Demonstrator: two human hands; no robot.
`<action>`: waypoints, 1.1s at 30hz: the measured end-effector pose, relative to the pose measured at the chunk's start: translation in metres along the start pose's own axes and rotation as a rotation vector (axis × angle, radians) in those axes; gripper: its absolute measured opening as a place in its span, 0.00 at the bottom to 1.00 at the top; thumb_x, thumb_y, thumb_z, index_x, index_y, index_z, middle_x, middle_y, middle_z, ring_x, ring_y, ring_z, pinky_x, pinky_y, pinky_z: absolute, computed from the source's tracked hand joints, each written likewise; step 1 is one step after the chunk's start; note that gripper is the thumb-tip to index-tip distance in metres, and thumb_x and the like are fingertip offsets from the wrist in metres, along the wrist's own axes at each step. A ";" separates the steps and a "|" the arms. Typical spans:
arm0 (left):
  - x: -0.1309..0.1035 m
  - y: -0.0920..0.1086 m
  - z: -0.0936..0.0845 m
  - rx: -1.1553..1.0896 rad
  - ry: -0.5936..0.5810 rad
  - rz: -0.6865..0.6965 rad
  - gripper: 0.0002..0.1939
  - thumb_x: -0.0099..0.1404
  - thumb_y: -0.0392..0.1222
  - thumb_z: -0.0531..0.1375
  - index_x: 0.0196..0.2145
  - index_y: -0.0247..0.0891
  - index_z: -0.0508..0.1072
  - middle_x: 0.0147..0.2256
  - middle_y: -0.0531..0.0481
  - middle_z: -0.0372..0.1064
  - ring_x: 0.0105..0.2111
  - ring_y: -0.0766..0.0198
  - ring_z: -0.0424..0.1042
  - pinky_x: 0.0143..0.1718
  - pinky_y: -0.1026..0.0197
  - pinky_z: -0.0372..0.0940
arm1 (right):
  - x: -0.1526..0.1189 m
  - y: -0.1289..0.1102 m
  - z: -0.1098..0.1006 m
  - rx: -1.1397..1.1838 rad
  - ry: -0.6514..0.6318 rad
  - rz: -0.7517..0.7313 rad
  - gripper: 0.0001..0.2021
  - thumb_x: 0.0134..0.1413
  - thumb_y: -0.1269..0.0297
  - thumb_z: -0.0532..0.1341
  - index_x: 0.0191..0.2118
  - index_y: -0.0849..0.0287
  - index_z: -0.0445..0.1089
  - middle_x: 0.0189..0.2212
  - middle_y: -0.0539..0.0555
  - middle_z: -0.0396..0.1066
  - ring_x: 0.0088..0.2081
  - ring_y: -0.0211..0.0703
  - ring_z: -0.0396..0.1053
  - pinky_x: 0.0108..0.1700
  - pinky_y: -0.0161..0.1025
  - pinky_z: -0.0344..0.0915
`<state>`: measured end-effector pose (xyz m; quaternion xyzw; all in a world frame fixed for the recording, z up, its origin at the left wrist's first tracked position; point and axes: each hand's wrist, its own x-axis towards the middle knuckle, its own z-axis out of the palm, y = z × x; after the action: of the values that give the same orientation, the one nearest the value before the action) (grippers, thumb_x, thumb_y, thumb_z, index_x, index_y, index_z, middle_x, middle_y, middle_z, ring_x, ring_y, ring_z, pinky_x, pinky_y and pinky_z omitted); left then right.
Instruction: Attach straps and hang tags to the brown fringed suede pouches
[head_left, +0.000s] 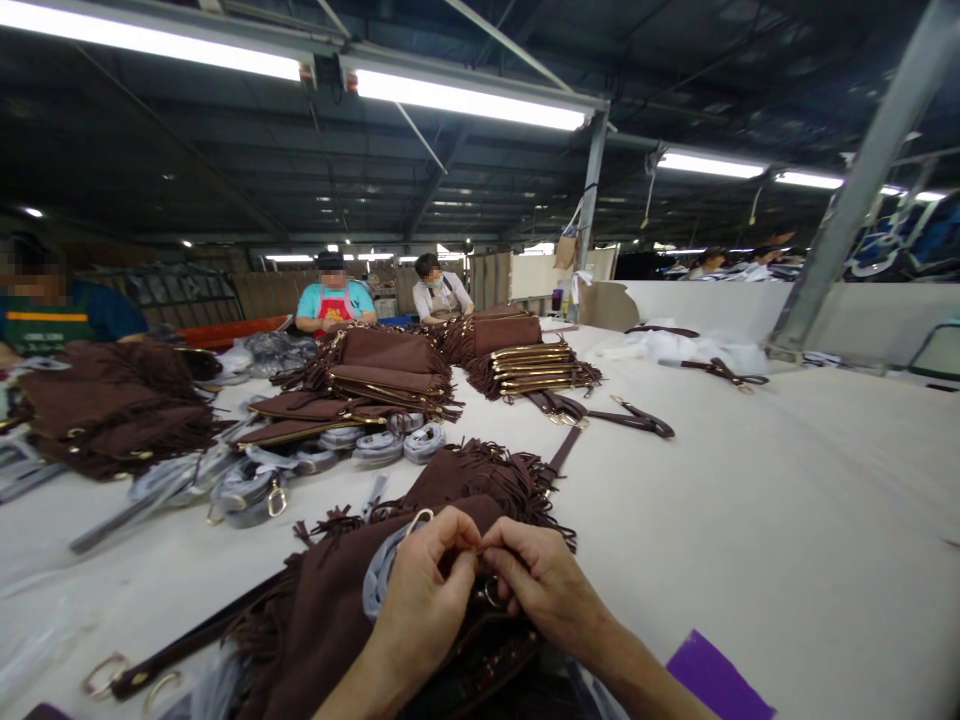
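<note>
Over a dark brown fringed bag (pixel 315 610), my left hand (pixel 439 575) and my right hand (pixel 540 575) meet fingertip to fingertip. Both are closed in a pinch. What they pinch is too small and covered to name. Just below the fingers, a gold ring (pixel 491 592) shows by the bag's dark zipped opening. A coiled strap in pale wrapping (pixel 381 570) lies on the bag, partly behind my left hand. More brown fringe (pixel 517 470) spreads beyond the hands.
On the white table (pixel 795 490) lie stacked brown bags (pixel 382 360), wrapped strap coils (pixel 379 447), loose dark straps (pixel 634 420) and a brown strap with gold rings (pixel 150 675). A purple piece (pixel 716 675) is at lower right. Several people work across the table.
</note>
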<state>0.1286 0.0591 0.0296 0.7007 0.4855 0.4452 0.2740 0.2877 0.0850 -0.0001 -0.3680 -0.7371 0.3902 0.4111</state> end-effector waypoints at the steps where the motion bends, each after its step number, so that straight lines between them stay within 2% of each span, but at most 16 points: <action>1: 0.000 -0.001 0.001 0.016 0.003 0.008 0.06 0.57 0.33 0.51 0.26 0.40 0.64 0.24 0.56 0.62 0.27 0.65 0.63 0.30 0.65 0.56 | 0.000 0.000 0.000 -0.032 0.003 -0.026 0.09 0.61 0.63 0.53 0.30 0.56 0.66 0.19 0.45 0.64 0.19 0.35 0.64 0.21 0.29 0.61; 10: -0.001 -0.003 0.004 0.080 0.013 0.041 0.07 0.57 0.31 0.50 0.26 0.40 0.62 0.23 0.56 0.61 0.26 0.65 0.63 0.29 0.64 0.55 | -0.002 -0.002 0.002 -0.281 0.049 -0.269 0.09 0.60 0.71 0.50 0.29 0.55 0.62 0.24 0.48 0.63 0.27 0.40 0.63 0.29 0.35 0.57; 17: -0.002 -0.003 0.008 0.141 0.050 0.065 0.08 0.55 0.28 0.49 0.25 0.40 0.61 0.23 0.56 0.62 0.25 0.65 0.63 0.29 0.64 0.54 | -0.002 0.001 0.006 -0.318 0.079 -0.305 0.10 0.61 0.70 0.49 0.29 0.55 0.60 0.25 0.49 0.64 0.28 0.41 0.64 0.30 0.36 0.58; 19: 0.002 0.000 0.002 0.135 0.001 0.057 0.08 0.57 0.29 0.50 0.26 0.40 0.63 0.24 0.56 0.63 0.26 0.65 0.64 0.29 0.64 0.55 | -0.002 0.000 0.006 -0.264 0.072 -0.261 0.11 0.61 0.68 0.50 0.28 0.56 0.61 0.24 0.49 0.64 0.25 0.40 0.64 0.29 0.35 0.60; 21: 0.007 0.003 -0.010 0.136 -0.093 0.033 0.07 0.59 0.32 0.50 0.29 0.41 0.65 0.25 0.56 0.65 0.27 0.64 0.65 0.30 0.64 0.56 | -0.001 -0.002 0.003 -0.141 0.052 -0.133 0.12 0.63 0.62 0.51 0.29 0.56 0.64 0.20 0.47 0.64 0.21 0.38 0.64 0.24 0.33 0.61; 24: 0.014 0.005 -0.036 0.315 -0.129 -0.021 0.06 0.63 0.38 0.51 0.36 0.40 0.67 0.32 0.51 0.70 0.34 0.61 0.68 0.35 0.62 0.59 | 0.002 -0.004 -0.006 0.019 0.119 0.016 0.14 0.62 0.53 0.54 0.36 0.57 0.70 0.19 0.46 0.67 0.15 0.36 0.62 0.18 0.31 0.59; 26: 0.015 0.002 -0.051 0.563 -0.120 -0.090 0.08 0.63 0.41 0.52 0.38 0.38 0.68 0.38 0.46 0.70 0.41 0.56 0.68 0.42 0.58 0.60 | 0.005 -0.004 -0.013 0.015 0.231 -0.006 0.16 0.61 0.50 0.55 0.38 0.58 0.71 0.22 0.49 0.71 0.16 0.36 0.62 0.18 0.32 0.59; 28: 0.015 -0.005 -0.059 0.770 -0.182 -0.168 0.09 0.62 0.42 0.54 0.39 0.37 0.68 0.41 0.42 0.70 0.43 0.52 0.68 0.44 0.55 0.60 | 0.007 -0.003 -0.017 -0.040 0.304 -0.060 0.15 0.61 0.51 0.56 0.37 0.58 0.73 0.25 0.51 0.73 0.18 0.38 0.63 0.20 0.34 0.60; 31: 0.014 -0.013 -0.058 0.886 -0.278 -0.212 0.09 0.60 0.37 0.54 0.39 0.38 0.68 0.41 0.42 0.70 0.41 0.52 0.70 0.40 0.56 0.61 | 0.008 -0.001 -0.018 -0.094 0.314 -0.092 0.14 0.60 0.53 0.57 0.36 0.57 0.74 0.27 0.53 0.74 0.22 0.40 0.65 0.25 0.35 0.63; 33: 0.014 -0.012 -0.054 0.890 -0.259 -0.162 0.08 0.59 0.33 0.53 0.37 0.38 0.68 0.38 0.44 0.69 0.38 0.54 0.70 0.38 0.57 0.61 | 0.007 -0.002 -0.018 -0.029 0.274 -0.053 0.16 0.60 0.51 0.58 0.39 0.58 0.75 0.29 0.54 0.75 0.23 0.40 0.64 0.25 0.35 0.62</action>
<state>0.0773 0.0744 0.0493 0.7598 0.6440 0.0800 0.0390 0.3003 0.0948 0.0103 -0.4041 -0.6892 0.3147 0.5125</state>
